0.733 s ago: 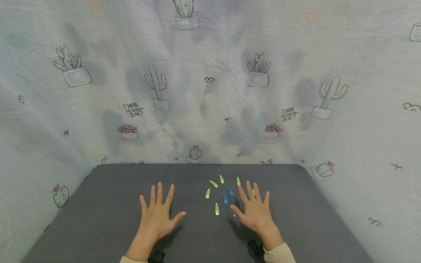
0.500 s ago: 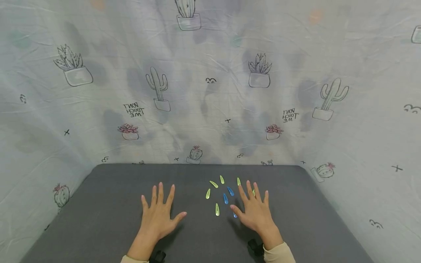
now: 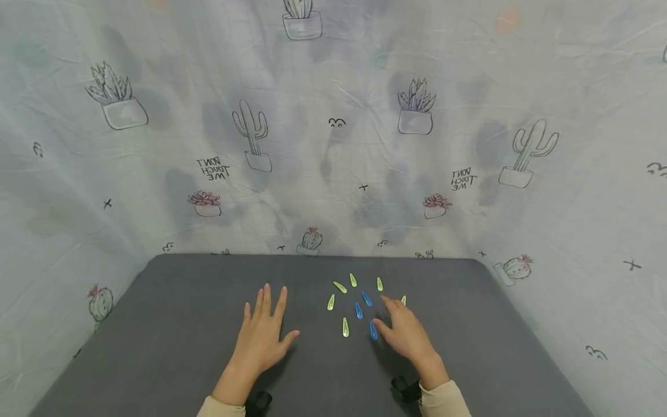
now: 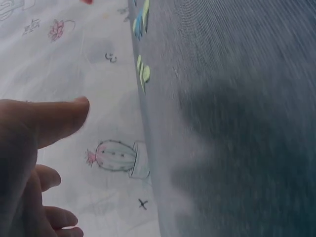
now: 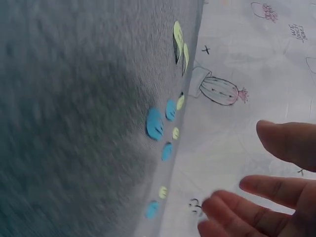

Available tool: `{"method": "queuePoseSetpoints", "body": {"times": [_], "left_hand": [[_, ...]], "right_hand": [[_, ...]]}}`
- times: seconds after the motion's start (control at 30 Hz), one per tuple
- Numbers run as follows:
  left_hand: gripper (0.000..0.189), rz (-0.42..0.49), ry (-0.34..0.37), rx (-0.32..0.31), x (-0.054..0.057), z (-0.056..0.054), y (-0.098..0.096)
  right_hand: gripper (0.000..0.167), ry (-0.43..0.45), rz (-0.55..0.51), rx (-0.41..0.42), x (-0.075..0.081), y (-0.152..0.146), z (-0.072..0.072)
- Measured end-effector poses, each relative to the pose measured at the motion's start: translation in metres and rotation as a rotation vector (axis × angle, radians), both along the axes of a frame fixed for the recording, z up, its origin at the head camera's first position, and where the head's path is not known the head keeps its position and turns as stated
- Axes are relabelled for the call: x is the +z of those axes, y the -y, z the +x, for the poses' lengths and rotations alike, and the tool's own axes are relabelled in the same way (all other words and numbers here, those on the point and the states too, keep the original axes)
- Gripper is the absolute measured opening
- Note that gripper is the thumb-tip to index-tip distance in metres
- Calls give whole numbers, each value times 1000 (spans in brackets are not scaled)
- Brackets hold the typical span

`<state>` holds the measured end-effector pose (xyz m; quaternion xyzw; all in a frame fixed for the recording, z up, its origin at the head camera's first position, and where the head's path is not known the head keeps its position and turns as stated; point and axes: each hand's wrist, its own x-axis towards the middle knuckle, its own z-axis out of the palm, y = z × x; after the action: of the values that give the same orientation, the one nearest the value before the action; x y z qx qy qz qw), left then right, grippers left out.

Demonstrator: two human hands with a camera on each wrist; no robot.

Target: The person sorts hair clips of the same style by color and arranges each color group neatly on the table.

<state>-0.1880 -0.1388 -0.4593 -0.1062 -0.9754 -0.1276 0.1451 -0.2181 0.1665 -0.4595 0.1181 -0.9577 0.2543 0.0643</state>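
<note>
Several yellow-green snap hair clips (image 3: 345,327) and several blue snap hair clips (image 3: 358,310) lie scattered on a dark grey table in the head view. My right hand (image 3: 409,335) hovers just right of them, holding nothing. Its thumb is near a blue hair clip (image 3: 373,330), with the fingers bent forward and a gap between thumb and index finger. A yellow-green hair clip (image 3: 403,300) is partly covered by that hand. My left hand (image 3: 260,341), fingers straight and thumb spread, is over the table left of the clips and holds nothing.
The grey table (image 3: 182,324) has a cloth backdrop (image 3: 292,197) printed with cacti along its back and sides. Black wrist straps (image 3: 405,389) show below both hands.
My right hand has drawn its spread fingers together and bent them, uncovering more of the nearest blue clip. The left hand has shifted slightly right. The view has tilted slightly.
</note>
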Motion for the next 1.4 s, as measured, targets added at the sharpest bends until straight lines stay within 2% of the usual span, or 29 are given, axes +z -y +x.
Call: {"method": "queuePoseSetpoints", "body": {"times": [0.17, 0.27, 0.43, 0.57, 0.67, 0.77, 0.87, 1.07, 1.4], "left_hand": [[83, 72, 53, -56, -4, -6, -14], [80, 162, 126, -96, -8, -8, -24], [71, 366, 230, -193, -15, -15, -41], [63, 520, 278, -280, -22, -19, -55], [58, 608, 309, -317, -27, -22, -65], [54, 686, 332, -326, -31, -25, -75], [50, 743, 346, -304, -34, -28, -84], [46, 772, 308, -243, -39, -31, -93], [40, 815, 273, -215, -45, -36, -93]], "right_hand": [[41, 83, -172, 39, -10, -1, -4], [38, 133, -228, 25, -16, -3, -6], [34, 164, -297, 15, -23, -6, -10], [31, 190, -340, 28, -29, -7, -11], [29, 209, -368, 33, -32, -8, -12], [29, 199, -387, 35, -34, -8, -12], [28, 181, -398, 24, -35, -7, -12], [28, 186, -418, -3, -35, -4, -13], [26, 176, -407, -24, -38, -3, -13]]}}
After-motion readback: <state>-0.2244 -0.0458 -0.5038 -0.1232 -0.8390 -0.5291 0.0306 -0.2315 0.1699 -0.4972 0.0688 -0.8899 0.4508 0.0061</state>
